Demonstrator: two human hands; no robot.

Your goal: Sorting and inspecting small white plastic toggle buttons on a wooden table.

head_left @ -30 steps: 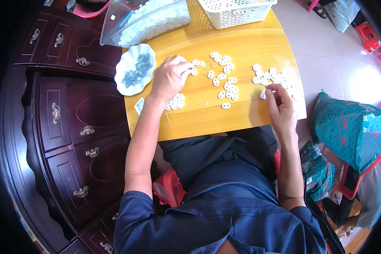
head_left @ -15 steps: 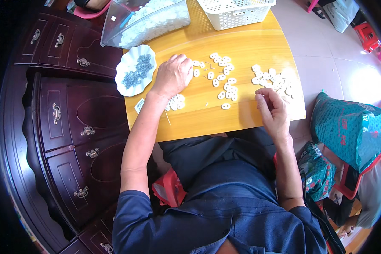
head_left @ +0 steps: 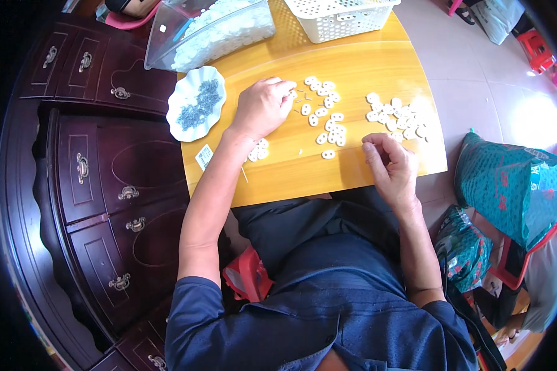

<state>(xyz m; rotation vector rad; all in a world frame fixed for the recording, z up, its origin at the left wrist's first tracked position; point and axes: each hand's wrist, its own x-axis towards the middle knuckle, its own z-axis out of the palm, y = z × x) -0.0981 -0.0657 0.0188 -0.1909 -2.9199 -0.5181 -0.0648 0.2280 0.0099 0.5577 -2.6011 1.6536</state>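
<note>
My left hand (head_left: 263,109) is over the left middle of the table, fingers curled down beside small white oval pieces with two dark holes (head_left: 321,112). Its fingertips are hidden, so what they grip cannot be made out. Thin loose pins (head_left: 299,101) lie just right of it. Close to the table's front right, my right hand (head_left: 392,166) is closed, thumb against the bent index finger; anything pinched there is too small to name. A pile of round white pieces (head_left: 397,119) lies beyond that hand. Partly behind my left wrist is another cluster of white pieces (head_left: 260,151).
A scalloped white dish of dark metal pins (head_left: 219,106) sits at the table's left edge. Behind are a clear bin of white pieces (head_left: 267,26) and a white perforated basket (head_left: 346,29). Dark wooden drawers (head_left: 99,167) stand left; teal bags (head_left: 507,185) are at right.
My left hand has shifted right, toward the loose pins, covering the white pieces nearest it. My right hand has moved slightly left and toward me, still closed.
</note>
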